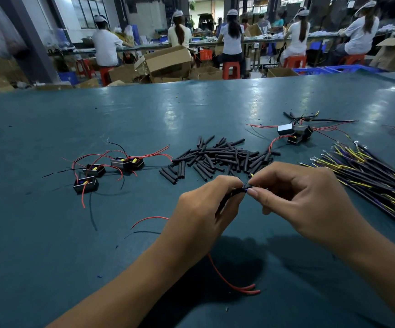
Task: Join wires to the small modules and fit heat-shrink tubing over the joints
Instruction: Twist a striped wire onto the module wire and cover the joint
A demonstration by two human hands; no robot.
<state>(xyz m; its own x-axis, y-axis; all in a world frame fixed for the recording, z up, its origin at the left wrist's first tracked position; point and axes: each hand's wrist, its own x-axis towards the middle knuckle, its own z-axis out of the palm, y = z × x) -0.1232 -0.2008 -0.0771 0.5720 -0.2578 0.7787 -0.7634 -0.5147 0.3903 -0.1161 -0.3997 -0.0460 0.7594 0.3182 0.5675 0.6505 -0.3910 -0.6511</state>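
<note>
Working over a dull teal-green table top (144, 119), a person brings both bare hands together just in front of the camera. The left hand (201, 211) has its fingers curled around a short black tube of heat-shrink sleeving (230, 194), gripping it so that the tube points up and to the right. The right hand (310, 197) meets it fingertip to fingertip, pinching the thin black wire end (248, 184) with a speck of yellow showing, right at the mouth of the tube. Thin red wires (229, 280) trail from beneath the left hand toward the near edge of the table, and whatever they lead to inside the hand is hidden. Just beyond the hands lies a loose heap of short black heat-shrink tube pieces (217, 157). To the left of that heap sit four small black box-shaped modules with yellow parts and red and black leads (111, 170). To the right of the hands lies a fanned bundle of long black wires with yellow and purple ends (369, 176). Farther back on the right rests a small cluster of black modules with wires already attached (295, 133). Beyond the table, several people in white caps (232, 31) sit on red plastic stools (231, 69) at a long bench, with open brown cardboard boxes (168, 61) on the floor
</note>
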